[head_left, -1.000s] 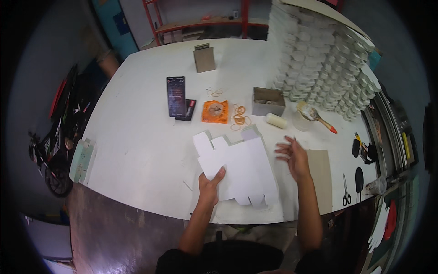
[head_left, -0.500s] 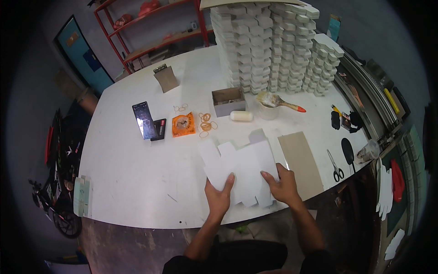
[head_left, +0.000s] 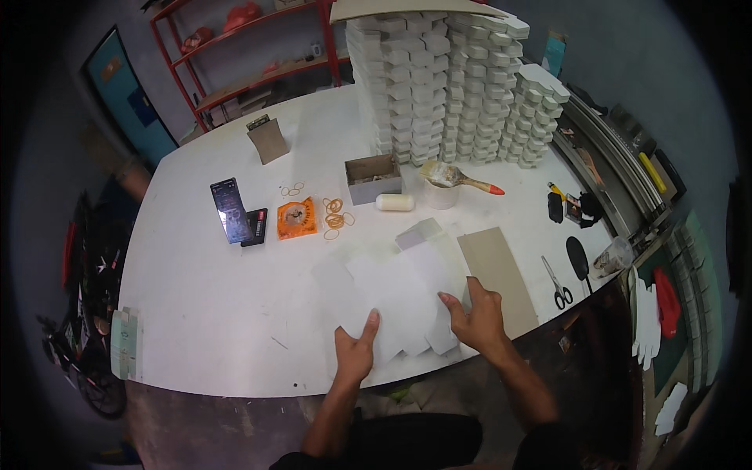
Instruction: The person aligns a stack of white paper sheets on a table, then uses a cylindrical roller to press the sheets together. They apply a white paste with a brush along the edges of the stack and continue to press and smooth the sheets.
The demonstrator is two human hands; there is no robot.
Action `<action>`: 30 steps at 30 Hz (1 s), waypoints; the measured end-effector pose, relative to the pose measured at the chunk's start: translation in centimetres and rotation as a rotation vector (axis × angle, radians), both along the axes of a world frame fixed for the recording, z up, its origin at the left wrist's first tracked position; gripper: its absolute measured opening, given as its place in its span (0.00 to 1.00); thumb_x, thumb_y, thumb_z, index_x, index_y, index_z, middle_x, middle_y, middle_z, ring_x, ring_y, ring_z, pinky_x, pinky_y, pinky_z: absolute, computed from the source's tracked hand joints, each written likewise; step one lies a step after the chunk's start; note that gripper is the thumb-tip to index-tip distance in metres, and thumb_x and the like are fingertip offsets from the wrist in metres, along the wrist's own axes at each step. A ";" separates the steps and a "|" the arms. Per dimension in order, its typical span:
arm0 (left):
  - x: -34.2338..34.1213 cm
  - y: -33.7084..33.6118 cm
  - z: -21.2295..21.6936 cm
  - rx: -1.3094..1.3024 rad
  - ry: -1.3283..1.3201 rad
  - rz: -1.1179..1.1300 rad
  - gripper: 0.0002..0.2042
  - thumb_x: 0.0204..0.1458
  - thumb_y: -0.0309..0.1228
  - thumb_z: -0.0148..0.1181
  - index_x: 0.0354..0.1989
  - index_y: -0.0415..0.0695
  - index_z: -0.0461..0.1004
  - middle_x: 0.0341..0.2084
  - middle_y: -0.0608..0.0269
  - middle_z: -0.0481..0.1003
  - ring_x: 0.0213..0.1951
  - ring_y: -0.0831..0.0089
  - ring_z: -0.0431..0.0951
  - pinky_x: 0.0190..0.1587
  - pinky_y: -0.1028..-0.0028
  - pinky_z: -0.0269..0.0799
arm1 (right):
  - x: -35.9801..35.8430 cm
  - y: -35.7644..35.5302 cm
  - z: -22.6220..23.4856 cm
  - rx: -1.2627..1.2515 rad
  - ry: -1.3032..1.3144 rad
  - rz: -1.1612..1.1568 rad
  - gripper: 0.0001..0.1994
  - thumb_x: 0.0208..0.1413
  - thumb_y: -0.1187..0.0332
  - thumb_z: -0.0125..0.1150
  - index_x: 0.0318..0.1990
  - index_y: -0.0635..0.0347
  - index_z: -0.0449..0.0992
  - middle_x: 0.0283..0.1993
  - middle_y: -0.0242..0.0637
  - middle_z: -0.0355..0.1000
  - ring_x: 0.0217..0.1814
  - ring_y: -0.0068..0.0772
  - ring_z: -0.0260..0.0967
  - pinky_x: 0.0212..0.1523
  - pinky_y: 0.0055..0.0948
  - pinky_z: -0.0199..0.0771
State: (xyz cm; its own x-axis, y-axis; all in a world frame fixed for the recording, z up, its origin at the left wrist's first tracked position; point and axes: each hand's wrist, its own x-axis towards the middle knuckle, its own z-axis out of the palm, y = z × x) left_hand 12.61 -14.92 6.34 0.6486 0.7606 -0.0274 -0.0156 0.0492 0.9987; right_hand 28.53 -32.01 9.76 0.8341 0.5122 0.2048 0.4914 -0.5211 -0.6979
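We work at a wide white table (head_left: 204,313) in a grey-walled room, with red shelves (head_left: 258,55) behind and a tall stack of white boxes (head_left: 439,78). Near its front edge lies the flat white cardboard cutout (head_left: 399,290). Our left hand (head_left: 355,352) and right hand (head_left: 479,317) press on it with open fingers, gripping nothing.

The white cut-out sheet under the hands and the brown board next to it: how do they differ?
The white cut-out sheet has a notched, tabbed outline; the brown board is a plain rectangle. The sheet is white and nearly blends with the table; the board is grey-brown and stands out. The left hand and right hand both press on the sheet; the right hand also reaches the board's edge. Both lie flat near the table's front edge.
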 end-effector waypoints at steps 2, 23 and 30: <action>-0.3 1.1 -0.4 -0.332 -0.119 -0.027 0.23 0.63 0.28 0.65 0.61 0.29 0.67 0.53 0.45 0.77 0.52 0.56 0.81 0.52 0.57 0.82 | 2.1 -0.6 1.6 0.112 0.198 0.192 0.25 0.54 0.60 0.79 0.52 0.71 0.80 0.39 0.48 0.83 0.41 0.36 0.82 0.45 0.34 0.80; 2.9 -0.8 -3.4 -0.639 -0.041 -0.280 0.25 0.63 0.27 0.65 0.65 0.29 0.66 0.56 0.48 0.76 0.56 0.62 0.79 0.58 0.63 0.78 | 8.5 -6.0 -1.0 0.075 0.952 0.200 0.34 0.38 0.78 0.84 0.58 0.70 0.78 0.53 0.44 0.81 0.57 0.39 0.78 0.64 0.38 0.73; 5.1 -0.1 -3.6 0.454 0.076 -0.096 0.37 0.57 0.27 0.70 0.71 0.29 0.56 0.67 0.39 0.65 0.69 0.51 0.66 0.72 0.58 0.61 | 11.3 -8.4 -4.9 0.055 0.880 0.135 0.38 0.40 0.73 0.84 0.62 0.68 0.74 0.55 0.47 0.79 0.59 0.42 0.76 0.61 0.39 0.75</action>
State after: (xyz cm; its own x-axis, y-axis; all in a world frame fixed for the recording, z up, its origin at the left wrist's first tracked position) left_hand 17.68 -15.02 2.78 0.7259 0.6430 0.2441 0.0416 -0.3953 0.9176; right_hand 39.86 -40.41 4.87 0.6340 0.6259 -0.4543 -0.1795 -0.4523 -0.8736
